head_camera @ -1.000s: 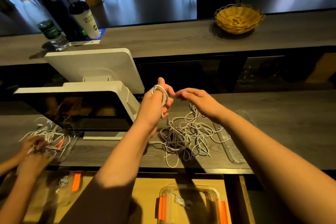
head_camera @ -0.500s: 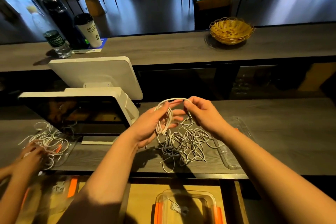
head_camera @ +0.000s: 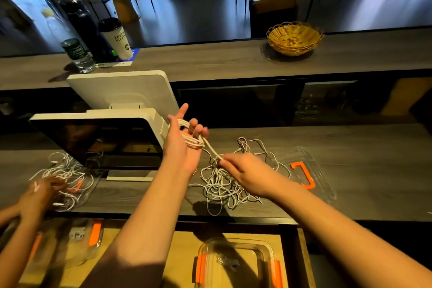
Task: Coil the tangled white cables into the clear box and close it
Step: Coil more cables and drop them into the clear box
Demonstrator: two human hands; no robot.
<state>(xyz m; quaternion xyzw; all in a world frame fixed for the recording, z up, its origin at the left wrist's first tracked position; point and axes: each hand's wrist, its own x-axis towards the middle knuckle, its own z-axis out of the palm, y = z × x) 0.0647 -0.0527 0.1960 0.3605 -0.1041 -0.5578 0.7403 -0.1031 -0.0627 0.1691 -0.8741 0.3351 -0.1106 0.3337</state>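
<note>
**White cable half wound at a dark wood counter**

Where the room opens out behind the counter, a dark glossy floor carries round tables and chairs before bright windows. A long upper counter (head_camera: 210, 63) of grey-brown wood grain runs across the view, and a lower work counter (head_camera: 350, 170) of the same finish lies nearer the person. A white point-of-sale terminal (head_camera: 112, 124) stands on the lower one at the left, its dark screen tilted toward the viewer. Below the counter edge, the clear box (head_camera: 236, 262) with orange clips sits open on a pale wooden shelf; its clear lid (head_camera: 311, 170), with an orange latch, lies flat on the counter to the right. The tangled white cables (head_camera: 222, 184) are heaped on the lower counter between the lid and the terminal. The left hand (head_camera: 182, 145) is raised, palm up, with several cable loops wound round its curled fingers and the thumb stretched out. The right hand (head_camera: 247, 173) pinches a taut strand running from that coil. At far left another person's hands (head_camera: 39, 192) work a second tangle. On the upper counter stand a wicker basket (head_camera: 294, 38), a dark flask, a water bottle and a paper cup (head_camera: 115, 38) lettered "ANYTIME"; its second line is not clearly legible.
</note>
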